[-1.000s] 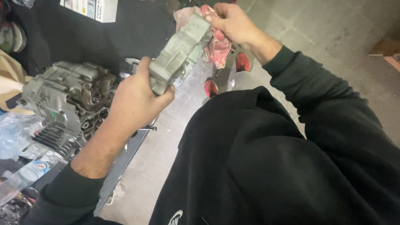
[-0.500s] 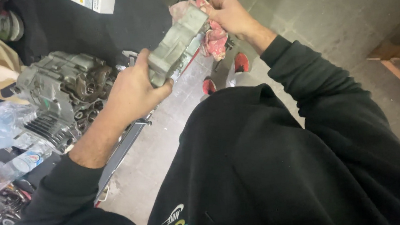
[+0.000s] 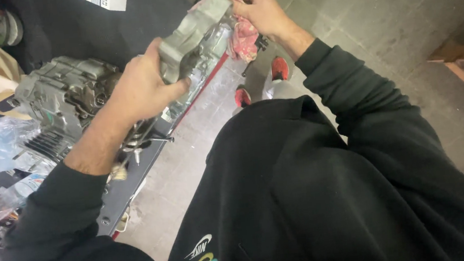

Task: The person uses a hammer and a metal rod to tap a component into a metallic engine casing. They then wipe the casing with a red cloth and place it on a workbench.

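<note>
Left hand [image 3: 140, 91] clamped around grey metal casting [image 3: 191, 35], right hand [image 3: 260, 11] gripping pink rag [image 3: 244, 35] against it

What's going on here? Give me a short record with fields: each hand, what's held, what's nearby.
left hand: grips the near end of a grey metal casing, held up in the air
right hand: presses a pink rag to the casing's far end
nearby: engine block on a dark workbench
floor: grey tiles
</note>
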